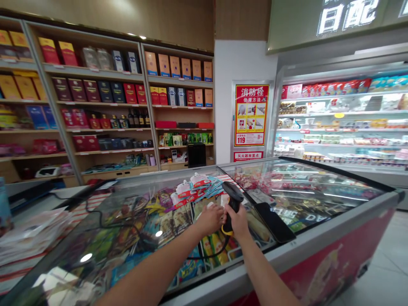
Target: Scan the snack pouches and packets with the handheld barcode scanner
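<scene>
My right hand (239, 222) is wrapped round the handle of a black barcode scanner (234, 193) with a yellow band at its base. The scanner stands upright over the glass top of a chest freezer (334, 214), its cable (210, 256) trailing down and to the left. Close beside the handle is my left hand (210, 219), its fingers curled; whether they touch the scanner, or what they hold, is unclear. A small white thing shows at its fingertips. Just beyond both hands lies a pile of red, white and blue packets (199, 187) on the glass.
A black flat device (276, 223) lies on the freezer to the right. Stacked papers or bags (35, 233) are at the left. Behind stand shelves of boxed goods (105, 91), a dark screen (196, 155), a red fire-hydrant sign (251, 114) and a lit refrigerated display (341, 127).
</scene>
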`<state>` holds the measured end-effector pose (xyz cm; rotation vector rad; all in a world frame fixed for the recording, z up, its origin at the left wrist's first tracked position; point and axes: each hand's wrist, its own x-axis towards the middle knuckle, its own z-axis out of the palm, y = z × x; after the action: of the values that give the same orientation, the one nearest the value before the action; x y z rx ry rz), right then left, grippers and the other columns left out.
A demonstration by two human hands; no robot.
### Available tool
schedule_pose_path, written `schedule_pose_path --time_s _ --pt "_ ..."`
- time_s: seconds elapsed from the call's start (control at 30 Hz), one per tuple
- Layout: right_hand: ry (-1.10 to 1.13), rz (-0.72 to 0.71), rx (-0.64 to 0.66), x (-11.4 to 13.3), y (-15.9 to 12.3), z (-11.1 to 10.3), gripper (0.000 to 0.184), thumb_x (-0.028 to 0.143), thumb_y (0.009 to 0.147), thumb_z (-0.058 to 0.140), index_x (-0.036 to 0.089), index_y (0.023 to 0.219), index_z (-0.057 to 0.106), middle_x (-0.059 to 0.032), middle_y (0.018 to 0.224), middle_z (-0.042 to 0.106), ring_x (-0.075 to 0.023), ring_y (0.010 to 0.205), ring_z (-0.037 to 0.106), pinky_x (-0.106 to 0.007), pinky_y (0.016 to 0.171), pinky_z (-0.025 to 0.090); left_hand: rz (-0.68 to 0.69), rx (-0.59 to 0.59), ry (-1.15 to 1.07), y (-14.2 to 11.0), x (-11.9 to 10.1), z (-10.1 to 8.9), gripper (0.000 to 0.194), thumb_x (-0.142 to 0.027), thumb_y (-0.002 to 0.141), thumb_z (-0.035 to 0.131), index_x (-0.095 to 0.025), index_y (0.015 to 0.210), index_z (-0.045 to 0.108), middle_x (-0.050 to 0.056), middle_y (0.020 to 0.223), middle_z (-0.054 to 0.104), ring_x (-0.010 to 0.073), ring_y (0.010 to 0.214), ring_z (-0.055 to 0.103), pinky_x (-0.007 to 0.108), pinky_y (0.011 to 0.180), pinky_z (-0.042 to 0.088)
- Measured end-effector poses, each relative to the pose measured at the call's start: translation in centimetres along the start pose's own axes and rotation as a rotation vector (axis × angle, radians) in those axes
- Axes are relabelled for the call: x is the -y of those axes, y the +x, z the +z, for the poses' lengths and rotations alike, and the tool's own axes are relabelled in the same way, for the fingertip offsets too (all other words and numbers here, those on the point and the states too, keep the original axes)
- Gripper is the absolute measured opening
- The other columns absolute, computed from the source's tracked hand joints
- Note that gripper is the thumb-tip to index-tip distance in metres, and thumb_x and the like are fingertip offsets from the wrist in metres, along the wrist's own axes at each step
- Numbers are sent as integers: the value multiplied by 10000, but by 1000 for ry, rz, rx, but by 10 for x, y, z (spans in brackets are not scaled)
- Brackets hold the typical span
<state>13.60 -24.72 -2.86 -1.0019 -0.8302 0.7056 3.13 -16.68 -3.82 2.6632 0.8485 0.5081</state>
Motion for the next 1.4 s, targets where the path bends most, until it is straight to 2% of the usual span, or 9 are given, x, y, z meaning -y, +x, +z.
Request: schedule_pose_path --time_s 0.1,0.23,0.33,0.43,0.53,0.7,0.8,1.0,1.4 --pt "18 13 -4 0 0 0 338 444 662 691 205 785 487 61 465 520 -127 356 482 -269 389 443 49 -97 -90 -16 5 -15 262 -313 784 590 -241 1022 669 88 1132 665 258 1193 526 411 1039 369" --pt "56 50 -34 -1 0 0 454 461 623 722 189 907 497 69 497 530 -118 358 489 -255 379 453 -311 -323 18 -21 5 -36 388 -451 713 655 -188 997 655 150 1087 663 306 1111 572 406 970 412" --pt "55 70 -43 -1 1 0 501 481 603 736 182 928 499 70 497 527 -119 363 498 -251 379 457 -459 -239 119 -24 7 -42 544 -515 485 790 -185 894 650 170 1092 650 363 1113 565 432 951 418" --pt "49 79 -45 1 0 0 500 480 597 741 184 920 501 69 497 528 -123 371 505 -251 379 458 -486 -145 44 -24 13 -41 534 -412 340 859 -189 767 630 148 1024 672 365 1058 597 409 912 450" --pt "25 75 -44 4 -2 1 450 468 606 739 193 869 498 67 486 527 -124 374 498 -253 373 452 -484 -172 -138 -20 19 -36 392 -265 437 831 -181 747 606 100 906 693 322 954 641 391 854 483" --pt "42 87 -41 9 -4 1 415 439 587 755 206 788 477 69 494 525 -110 371 482 -247 367 444 -514 -576 -885 -9 28 -22 175 -179 722 633 -167 886 573 47 844 689 201 785 669 324 702 539" --pt "31 133 31 11 -5 3 422 447 580 756 200 788 485 73 496 523 -100 360 470 -238 353 429 -536 -680 -1246 -4 33 -17 146 -149 780 561 -172 924 554 48 880 690 162 765 673 284 662 554" --pt "-57 316 191 9 -7 6 451 448 580 751 186 845 497 76 498 543 -102 379 488 -230 345 436 -493 -801 -1249 1 39 -16 215 -149 814 492 -165 1019 554 60 933 692 159 807 677 271 688 560" --pt "-93 367 280 7 -10 3 444 450 607 742 189 862 489 74 520 549 -93 377 480 -228 360 433 -568 -857 -1224 2 41 -16 165 -148 791 519 -166 951 557 44 841 672 155 725 663 311 698 557"
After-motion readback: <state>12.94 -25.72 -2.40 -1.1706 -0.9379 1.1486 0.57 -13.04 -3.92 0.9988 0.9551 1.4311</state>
